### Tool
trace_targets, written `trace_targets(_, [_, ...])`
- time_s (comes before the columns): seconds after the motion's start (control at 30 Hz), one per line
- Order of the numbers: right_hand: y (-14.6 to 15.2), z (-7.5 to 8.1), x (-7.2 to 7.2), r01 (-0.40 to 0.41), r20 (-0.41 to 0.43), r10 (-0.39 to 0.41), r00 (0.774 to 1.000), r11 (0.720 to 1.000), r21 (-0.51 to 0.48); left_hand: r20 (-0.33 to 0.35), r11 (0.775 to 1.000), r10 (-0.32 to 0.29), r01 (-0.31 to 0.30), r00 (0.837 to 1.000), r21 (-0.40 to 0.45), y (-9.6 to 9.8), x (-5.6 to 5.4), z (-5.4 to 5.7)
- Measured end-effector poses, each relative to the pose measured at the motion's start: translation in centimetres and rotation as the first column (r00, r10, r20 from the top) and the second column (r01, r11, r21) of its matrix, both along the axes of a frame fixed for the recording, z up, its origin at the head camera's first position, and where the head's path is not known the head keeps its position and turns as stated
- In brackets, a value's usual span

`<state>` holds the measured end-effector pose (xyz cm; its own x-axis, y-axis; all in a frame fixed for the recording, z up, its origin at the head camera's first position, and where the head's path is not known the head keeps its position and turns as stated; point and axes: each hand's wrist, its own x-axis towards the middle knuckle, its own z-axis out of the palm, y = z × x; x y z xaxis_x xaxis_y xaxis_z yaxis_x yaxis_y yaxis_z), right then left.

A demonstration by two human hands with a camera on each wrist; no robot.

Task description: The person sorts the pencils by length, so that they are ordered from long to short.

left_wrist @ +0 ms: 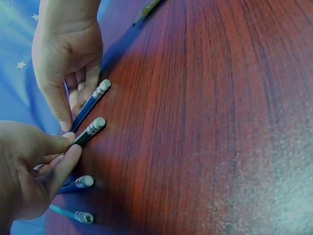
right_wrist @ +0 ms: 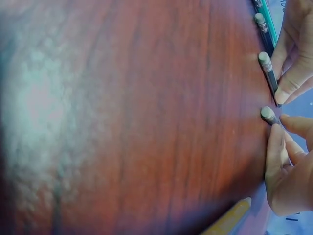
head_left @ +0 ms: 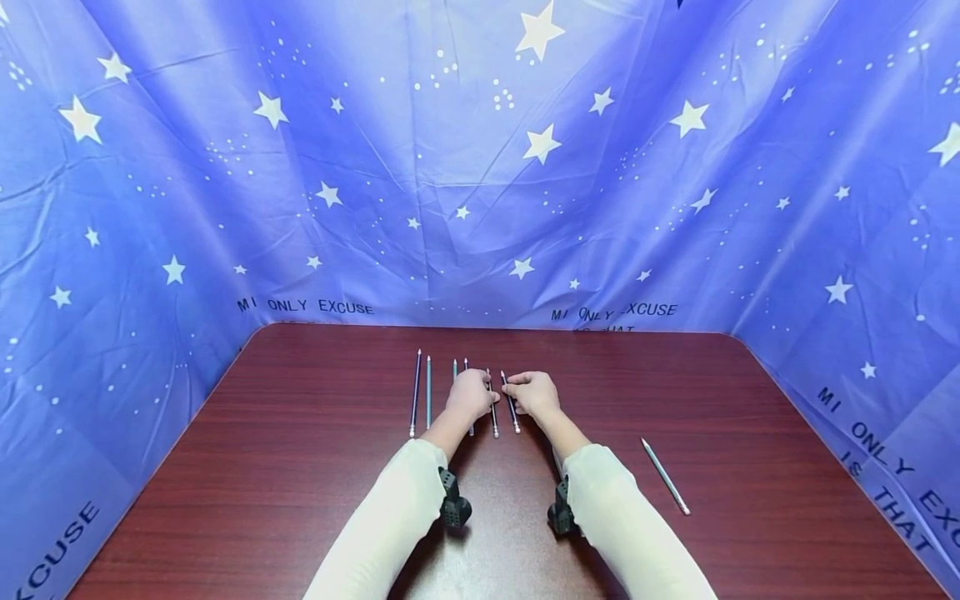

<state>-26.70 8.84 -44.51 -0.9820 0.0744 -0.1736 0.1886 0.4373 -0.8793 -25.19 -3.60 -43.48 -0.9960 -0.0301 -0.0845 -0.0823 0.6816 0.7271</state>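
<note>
In the head view, my left hand (head_left: 471,394) pinches a dark pencil (head_left: 493,419) between thumb and fingers near the middle of its length. Just right of it, my right hand (head_left: 534,393) has thumb and fingertips on another dark pencil (head_left: 513,414), which leans slightly. Both pencils point away from me, eraser ends toward me. The left wrist view shows the left hand's pencil (left_wrist: 89,133) with a white eraser and metal band, beside the right hand's bluish pencil (left_wrist: 92,104). In the right wrist view, the right hand's fingers hide most of its pencil (right_wrist: 267,115).
Left of my hands lie a dark pencil (head_left: 416,396) and a teal pencil (head_left: 428,392), roughly parallel. Two more pencils, one teal (head_left: 454,367), are partly covered by my left hand. A lone pencil (head_left: 664,477) lies slanted at right on the wooden table (head_left: 262,467). Starry cloth (head_left: 465,167) hangs behind.
</note>
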Motion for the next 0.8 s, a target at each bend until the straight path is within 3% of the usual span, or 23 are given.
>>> trace_targets(0.37, [0.4,0.5,0.3,-0.011,0.017,0.013,1.0,0.993,-0.119,-0.052,0.994,-0.027,0.021,0.998,-0.108,0.0,0.3,0.7])
trace_targets(0.57, [1.1,1.4,0.7,-0.034,0.01,0.036,0.999,0.991,-0.126,-0.098,0.992,-0.058,0.047,0.993,-0.114,0.0,0.9,1.2])
trace_targets(0.8, [2.6,2.4,1.3,-0.057,0.003,0.058,0.998,0.99,-0.128,-0.144,0.996,-0.084,0.078,0.986,-0.045,0.2,1.9,1.7])
